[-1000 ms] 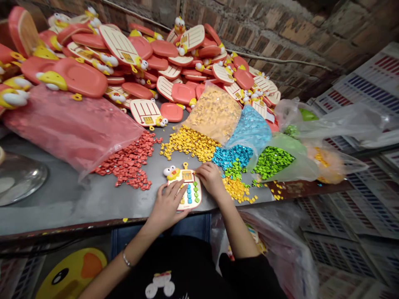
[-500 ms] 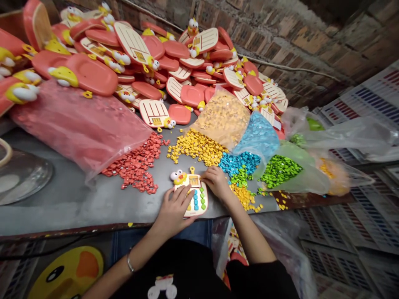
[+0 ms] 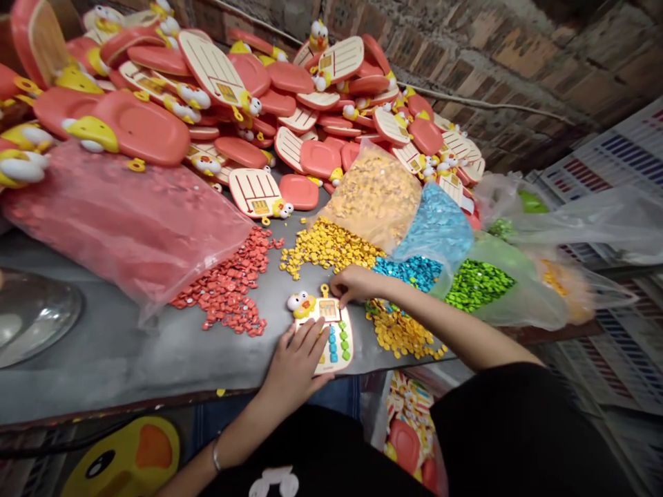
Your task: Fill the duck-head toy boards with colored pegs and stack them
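Note:
A small cream toy board (image 3: 327, 366) with a white-eyed yellow duck head (image 3: 300, 304) at its upper left lies near the table's front edge. Blue pieces (image 3: 333, 345) and green pieces (image 3: 344, 338) stand in columns on its face. My left hand (image 3: 295, 362) lies across the board's left part, fingers stretched flat, thumb by the lower edge; it covers the columns there. At the upper right corner, my right hand (image 3: 357, 284) is closed in a pinch, its fingertips touching the board by the small window (image 3: 328, 310). Whatever it pinches is hidden.
Loose red pieces (image 3: 228, 297), yellow pieces (image 3: 331, 245), blue pieces (image 3: 414, 270) and green pieces (image 3: 479, 284) spill from plastic bags. Many finished-looking red-backed boards (image 3: 315, 157) are heaped against the brick wall (image 3: 466, 69). A clear container (image 3: 39, 317) stands at left.
My right hand has shifted to the board's upper right corner with fingers curled tighter, and its forearm has swung outward to the right. My left hand stays on the board.

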The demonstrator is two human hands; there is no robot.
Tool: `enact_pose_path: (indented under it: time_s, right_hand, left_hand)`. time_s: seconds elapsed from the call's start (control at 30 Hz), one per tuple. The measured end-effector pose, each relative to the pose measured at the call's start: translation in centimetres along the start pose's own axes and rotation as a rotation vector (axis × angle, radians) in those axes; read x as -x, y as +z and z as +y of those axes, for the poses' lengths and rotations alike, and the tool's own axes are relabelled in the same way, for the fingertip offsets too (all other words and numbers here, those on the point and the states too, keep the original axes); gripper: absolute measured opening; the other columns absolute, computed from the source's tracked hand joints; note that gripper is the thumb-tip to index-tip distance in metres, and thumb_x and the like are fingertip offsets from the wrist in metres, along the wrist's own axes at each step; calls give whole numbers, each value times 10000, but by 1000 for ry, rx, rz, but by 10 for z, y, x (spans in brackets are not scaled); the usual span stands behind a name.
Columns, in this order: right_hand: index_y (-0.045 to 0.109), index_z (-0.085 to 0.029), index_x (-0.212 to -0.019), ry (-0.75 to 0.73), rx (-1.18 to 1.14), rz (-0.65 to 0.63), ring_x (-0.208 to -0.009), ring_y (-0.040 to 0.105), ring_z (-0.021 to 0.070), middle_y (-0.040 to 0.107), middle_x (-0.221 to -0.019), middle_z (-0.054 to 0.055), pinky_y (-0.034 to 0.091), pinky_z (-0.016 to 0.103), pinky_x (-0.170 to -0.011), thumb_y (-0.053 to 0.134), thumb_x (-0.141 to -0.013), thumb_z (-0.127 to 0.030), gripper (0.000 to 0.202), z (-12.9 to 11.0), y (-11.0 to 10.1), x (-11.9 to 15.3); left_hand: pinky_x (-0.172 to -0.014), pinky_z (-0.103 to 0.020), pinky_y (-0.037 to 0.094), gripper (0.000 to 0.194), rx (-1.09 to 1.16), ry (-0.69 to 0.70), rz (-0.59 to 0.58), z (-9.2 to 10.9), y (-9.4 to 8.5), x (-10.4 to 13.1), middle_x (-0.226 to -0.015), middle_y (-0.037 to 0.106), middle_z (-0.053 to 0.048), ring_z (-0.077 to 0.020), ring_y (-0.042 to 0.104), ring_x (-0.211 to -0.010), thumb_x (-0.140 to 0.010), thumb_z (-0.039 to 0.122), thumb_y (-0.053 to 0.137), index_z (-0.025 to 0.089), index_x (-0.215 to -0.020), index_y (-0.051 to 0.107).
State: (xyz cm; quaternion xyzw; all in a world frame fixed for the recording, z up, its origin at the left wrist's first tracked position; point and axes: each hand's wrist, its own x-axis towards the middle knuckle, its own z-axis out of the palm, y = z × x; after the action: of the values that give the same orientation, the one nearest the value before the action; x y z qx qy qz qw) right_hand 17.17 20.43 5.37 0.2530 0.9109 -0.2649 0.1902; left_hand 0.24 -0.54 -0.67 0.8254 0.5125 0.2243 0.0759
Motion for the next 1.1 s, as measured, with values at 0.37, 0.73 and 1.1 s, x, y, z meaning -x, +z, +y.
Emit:
enact_pose_path:
  time_s: [0.37, 0.73, 1.1]
  right_hand:
    - [702, -210, -759, -6, 197, -179, -728, 569, 150, 709, -756, -7, 237, 281, -681, 728, -765, -287, 82, -13, -13, -12]
    - [534, -182, -774, 194, -571, 559, -628, 490, 145, 554, -689, -5, 358, 245, -568, 565, -855, -452, 283, -32, 61, 38]
    - [666, -335, -958, 505, -1100, 1147, -1009, 653, 340, 671, -1086, 99, 556, 481, -846, 541, -741, -696, 440, -90, 142, 110]
  left_hand:
    - [-1087, -403, 219, 669, 25, 17, 12, -3, 6, 1, -1437, 484, -75, -254, 410, -1302, -851, 598, 535, 186, -1374, 470]
    - [-1121, -481, 248, 734, 21, 47, -28, -2, 2, 9, -1519, 342, -130, -289, 294, -1399, -843, 452, 595, 180, -1465, 314]
    - [-1107, -515, 296, 1076, 134, 293, 154, -5, 1, 20, -1559, 189, -198, -348, 210, -1433, -697, 558, 719, 240, -1496, 71]
